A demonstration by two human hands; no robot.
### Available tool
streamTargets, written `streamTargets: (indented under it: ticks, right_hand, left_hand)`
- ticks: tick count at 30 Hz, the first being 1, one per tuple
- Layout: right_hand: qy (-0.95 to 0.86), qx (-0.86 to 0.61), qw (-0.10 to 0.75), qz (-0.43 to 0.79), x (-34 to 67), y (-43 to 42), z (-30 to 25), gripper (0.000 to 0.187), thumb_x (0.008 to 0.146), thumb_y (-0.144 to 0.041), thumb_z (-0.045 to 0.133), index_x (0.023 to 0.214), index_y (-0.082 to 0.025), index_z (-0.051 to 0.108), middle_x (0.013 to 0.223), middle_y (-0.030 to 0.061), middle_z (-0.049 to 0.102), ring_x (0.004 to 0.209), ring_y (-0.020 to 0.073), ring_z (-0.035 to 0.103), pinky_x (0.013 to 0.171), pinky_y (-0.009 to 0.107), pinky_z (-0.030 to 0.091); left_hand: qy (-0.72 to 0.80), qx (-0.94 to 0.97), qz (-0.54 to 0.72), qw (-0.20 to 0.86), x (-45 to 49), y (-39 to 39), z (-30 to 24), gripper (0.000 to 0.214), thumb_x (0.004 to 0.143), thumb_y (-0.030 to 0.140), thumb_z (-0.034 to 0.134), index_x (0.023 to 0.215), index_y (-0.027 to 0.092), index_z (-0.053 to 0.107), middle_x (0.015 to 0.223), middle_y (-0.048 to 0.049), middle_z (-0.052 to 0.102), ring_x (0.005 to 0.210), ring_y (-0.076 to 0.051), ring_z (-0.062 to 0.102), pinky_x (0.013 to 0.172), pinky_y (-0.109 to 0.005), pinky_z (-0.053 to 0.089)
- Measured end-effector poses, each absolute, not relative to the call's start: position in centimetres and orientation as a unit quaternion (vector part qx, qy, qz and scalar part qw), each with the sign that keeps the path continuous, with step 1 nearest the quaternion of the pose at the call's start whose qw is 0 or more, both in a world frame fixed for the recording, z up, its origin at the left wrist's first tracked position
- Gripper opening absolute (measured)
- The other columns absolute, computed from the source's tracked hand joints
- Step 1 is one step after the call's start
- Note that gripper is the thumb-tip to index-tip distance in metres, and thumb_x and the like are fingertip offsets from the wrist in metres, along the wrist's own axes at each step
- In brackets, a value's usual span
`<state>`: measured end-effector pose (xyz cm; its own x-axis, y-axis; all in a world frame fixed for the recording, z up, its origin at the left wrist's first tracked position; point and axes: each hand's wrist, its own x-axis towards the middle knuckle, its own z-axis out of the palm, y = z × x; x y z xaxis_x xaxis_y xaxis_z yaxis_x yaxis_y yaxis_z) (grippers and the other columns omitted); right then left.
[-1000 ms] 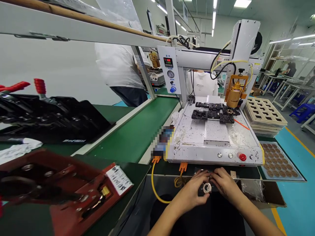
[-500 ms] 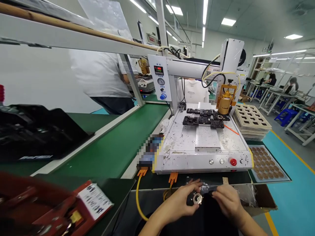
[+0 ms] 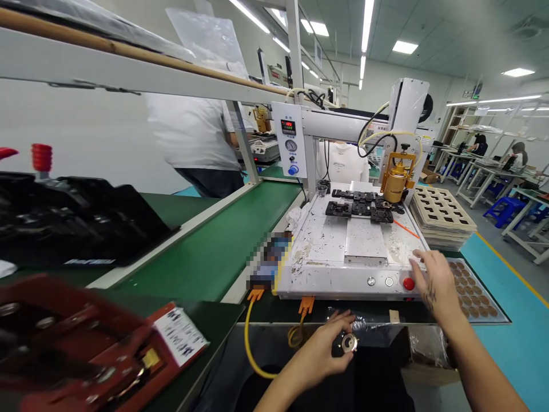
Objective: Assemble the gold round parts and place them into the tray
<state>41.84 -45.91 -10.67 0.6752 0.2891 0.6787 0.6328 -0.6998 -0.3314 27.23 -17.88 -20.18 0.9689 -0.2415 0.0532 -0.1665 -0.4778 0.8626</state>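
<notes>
My left hand (image 3: 334, 344) is low in front of the bench edge, closed by thumb and fingers around a small round watch case (image 3: 349, 343) with a shiny gold-coloured rim. My right hand (image 3: 436, 281) is raised at the front right corner of the white dispensing machine (image 3: 326, 252), beside the red button (image 3: 408, 284). Its thumb and forefinger are apart, and I see nothing between them. Black fixtures (image 3: 381, 213) lie on the machine's bed, under the gold-coloured cylinder head (image 3: 395, 184).
Right of the machine are a tray of brown discs (image 3: 474, 294) and stacked cream trays (image 3: 446, 209). A green conveyor (image 3: 193, 246) runs on the left, near a red press (image 3: 98, 349). Yellow cables (image 3: 249, 343) hang in front. A person (image 3: 193, 137) stands beyond the conveyor.
My right hand has left the spot beside the watch case and moved up and right to the machine's front corner. My left hand still holds the case. The view has shifted slightly.
</notes>
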Motion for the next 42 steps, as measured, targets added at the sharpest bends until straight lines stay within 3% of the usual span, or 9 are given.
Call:
streamTargets:
  ticks: [2, 5, 8, 10, 13, 16, 23, 36, 42]
  right_hand:
    - [-0.361, -0.84, 0.33, -0.237, 38.5, -43.7, -13.6, 0.016, 0.106, -0.024, 0.055, 0.111, -0.026, 0.069, 0.1, 0.0098, 0.071, 0.095, 0.0287, 0.067, 0.089, 0.043, 0.055]
    - [-0.43, -0.809, 0.389, -0.098, 35.2, -40.2, -18.5, 0.023, 0.105, -0.013, 0.05, 0.113, -0.027, 0.067, 0.105, 0.008, 0.073, 0.097, 0.0247, 0.072, 0.087, 0.036, 0.06]
    - [-0.402, -0.815, 0.409, -0.085, 34.8, -38.1, -22.1, 0.022, 0.103, -0.01, 0.05, 0.111, -0.023, 0.066, 0.099, 0.0075, 0.074, 0.091, 0.024, 0.073, 0.083, 0.036, 0.062]
    - [-0.396, -0.819, 0.407, -0.083, 35.3, -37.8, -23.1, 0.018, 0.103, -0.012, 0.053, 0.109, -0.022, 0.066, 0.096, 0.007, 0.073, 0.088, 0.0239, 0.073, 0.08, 0.036, 0.062]
    - [-0.416, -0.82, 0.387, -0.072, 35.8, -38.1, -23.3, 0.014, 0.103, -0.015, 0.059, 0.109, -0.024, 0.067, 0.101, 0.0067, 0.071, 0.093, 0.024, 0.071, 0.083, 0.036, 0.062]
    - [-0.439, -0.823, 0.352, -0.075, 35.5, -38.1, -23.1, 0.013, 0.104, -0.018, 0.061, 0.11, -0.025, 0.07, 0.105, 0.008, 0.069, 0.098, 0.0257, 0.069, 0.086, 0.038, 0.061]
    - [-0.475, -0.825, 0.292, -0.096, 35.4, -37.9, -23.5, 0.016, 0.108, -0.022, 0.056, 0.111, -0.021, 0.072, 0.101, 0.01, 0.069, 0.092, 0.0268, 0.065, 0.082, 0.04, 0.06]
    - [-0.501, -0.787, 0.291, -0.211, 35.1, -38.2, -25.6, 0.024, 0.108, -0.016, 0.055, 0.125, -0.017, 0.072, 0.102, 0.0129, 0.075, 0.087, 0.026, 0.065, 0.078, 0.041, 0.057]
    - [-0.54, -0.732, 0.319, -0.265, 34.5, -38.5, -27.4, 0.025, 0.107, -0.01, 0.052, 0.116, -0.017, 0.075, 0.091, 0.0103, 0.079, 0.076, 0.0221, 0.067, 0.066, 0.037, 0.052]
  left_hand:
    - [-0.115, 0.859, -0.026, 0.498, 27.1, -18.7, -20.1, 0.033, 0.075, 0.011, 0.074, 0.104, 0.025, 0.069, 0.152, -0.0094, 0.066, 0.153, -0.032, 0.049, 0.134, -0.055, 0.023]
    - [-0.116, 0.857, -0.015, 0.502, 26.9, -19.3, -19.7, 0.035, 0.077, 0.01, 0.072, 0.108, 0.025, 0.068, 0.149, -0.0082, 0.069, 0.149, -0.032, 0.053, 0.134, -0.054, 0.024]
    - [-0.113, 0.846, -0.011, 0.522, 26.7, -18.7, -19.3, 0.035, 0.078, 0.011, 0.071, 0.11, 0.024, 0.066, 0.143, -0.0091, 0.072, 0.14, -0.03, 0.062, 0.127, -0.046, 0.039]
    - [-0.11, 0.841, -0.016, 0.53, 26.6, -17.9, -19.3, 0.035, 0.079, 0.012, 0.073, 0.111, 0.024, 0.066, 0.15, -0.0117, 0.067, 0.141, -0.03, 0.062, 0.122, -0.043, 0.046]
    - [-0.123, 0.853, -0.016, 0.506, 26.6, -16.9, -19.8, 0.037, 0.079, 0.013, 0.074, 0.113, 0.024, 0.066, 0.156, -0.0119, 0.062, 0.148, -0.031, 0.054, 0.128, -0.048, 0.038]
    - [-0.147, 0.871, -0.007, 0.468, 26.8, -16.5, -20.5, 0.041, 0.077, 0.011, 0.072, 0.116, 0.025, 0.067, 0.15, -0.0093, 0.067, 0.151, -0.03, 0.052, 0.133, -0.054, 0.028]
    - [-0.176, 0.883, -0.028, 0.434, 27.1, -16.3, -20.7, 0.045, 0.076, 0.011, 0.072, 0.118, 0.025, 0.066, 0.156, -0.0092, 0.062, 0.154, -0.03, 0.048, 0.134, -0.054, 0.028]
    - [-0.157, 0.884, -0.082, 0.432, 27.3, -16.1, -19.4, 0.035, 0.074, 0.011, 0.075, 0.107, 0.023, 0.067, 0.159, -0.0111, 0.059, 0.157, -0.032, 0.043, 0.133, -0.05, 0.029]
    - [-0.165, 0.879, -0.107, 0.435, 27.5, -15.8, -18.5, 0.033, 0.073, 0.013, 0.075, 0.103, 0.024, 0.068, 0.16, -0.0092, 0.059, 0.158, -0.031, 0.041, 0.133, -0.048, 0.027]
